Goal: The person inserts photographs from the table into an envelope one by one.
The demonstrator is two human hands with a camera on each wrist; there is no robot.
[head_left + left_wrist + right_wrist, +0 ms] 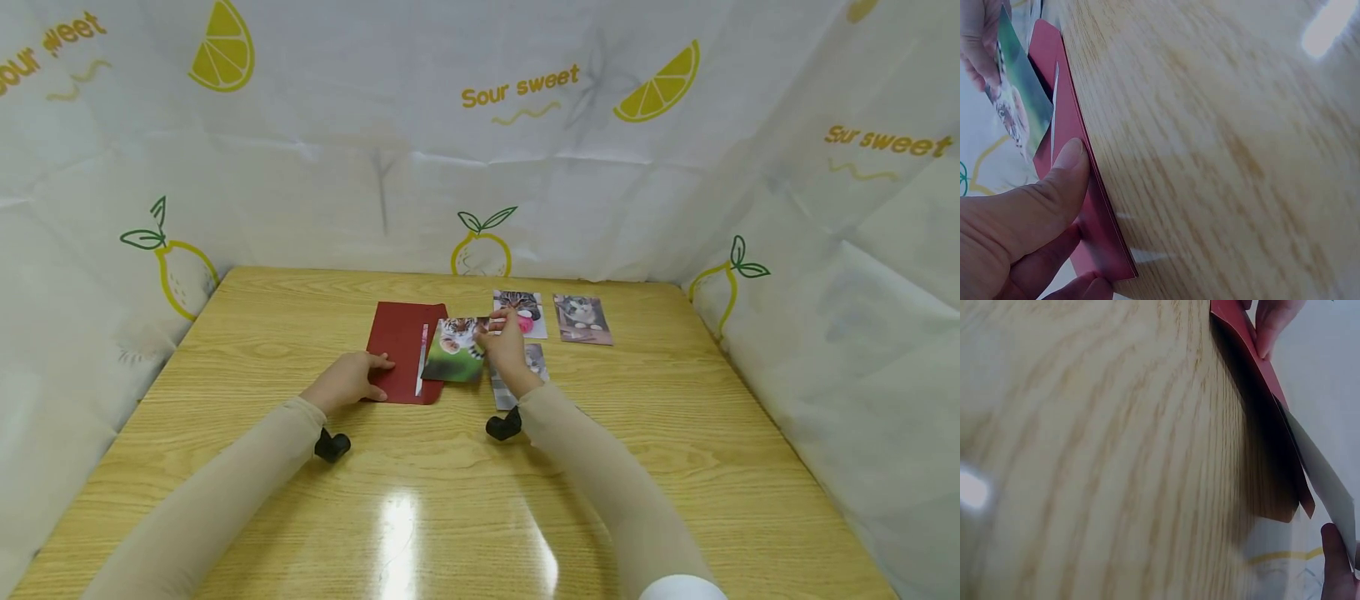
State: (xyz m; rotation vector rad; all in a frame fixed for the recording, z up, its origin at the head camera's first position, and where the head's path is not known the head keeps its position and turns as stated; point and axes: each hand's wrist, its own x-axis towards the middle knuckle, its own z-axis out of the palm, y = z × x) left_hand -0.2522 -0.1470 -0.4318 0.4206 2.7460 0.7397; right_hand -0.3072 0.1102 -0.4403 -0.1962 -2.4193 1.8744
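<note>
A red paper envelope (393, 346) lies on the table, with a narrow white-and-pink strip showing along its face. My left hand (347, 382) rests on its left part, thumb (1067, 156) lying over the near edge and fingertips pressing the red surface. Between the thumb and fingers of my right hand (510, 350) is a tiger photo card (454, 367), pinched at its right edge and tilted. Its left edge overlaps the envelope's right part. The card's pale back (1322, 465) shows in the right wrist view, close above the envelope, whose right end stands off the tabletop there.
Beside and partly under my right hand lie a tabby cat card (528, 304) with a pink ball and a greyish card (504, 392). Farther right is another cat card (583, 321). White lemon-print sheeting (337, 183) hangs around the wooden table (285, 333).
</note>
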